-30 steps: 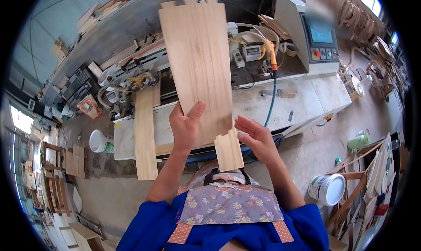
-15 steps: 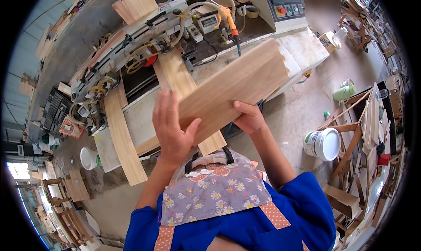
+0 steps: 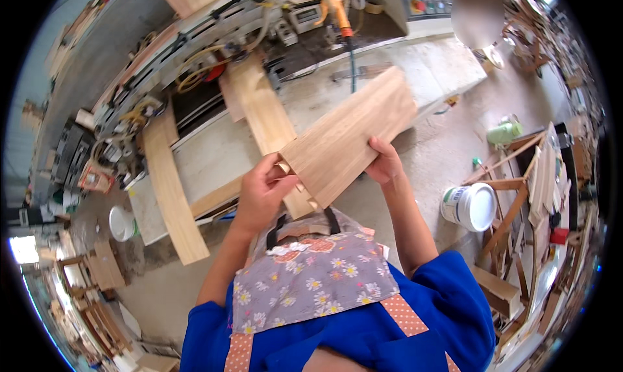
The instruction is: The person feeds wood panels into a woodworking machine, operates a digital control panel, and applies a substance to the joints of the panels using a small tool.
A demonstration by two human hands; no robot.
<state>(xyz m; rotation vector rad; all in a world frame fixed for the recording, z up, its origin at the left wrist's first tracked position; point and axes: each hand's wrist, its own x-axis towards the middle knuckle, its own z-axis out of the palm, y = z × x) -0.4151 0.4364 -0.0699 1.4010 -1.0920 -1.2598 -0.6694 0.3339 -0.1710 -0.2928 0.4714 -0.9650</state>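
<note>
A wide, flat wooden board [image 3: 354, 135] slants in front of me, held above the machine's pale table. My right hand [image 3: 385, 161] grips its lower right edge, thumb on the upper face and the other fingers underneath. At the board's near left end, which has notches cut into it, my left hand [image 3: 259, 190] has its thumb and fingers curled in against the edge. Beneath that end a narrower light plank [image 3: 263, 109] runs out from the machine toward my apron. Another long plank [image 3: 170, 190] sticks out over the table edge farther left.
The machine's clamp beam [image 3: 195, 54] with hoses crosses the far side. An orange-handled air gun [image 3: 339, 15] hangs there beside a control panel [image 3: 426, 2]. A lidded white bucket [image 3: 468, 206] and wooden frames [image 3: 513, 210] stand on the right; another white bucket [image 3: 122, 223] is at left.
My left hand, spread beside the board before, has curled its fingers in at the notched end. The board has shifted slightly and its notched left end now shows more. My right hand keeps its grip.
</note>
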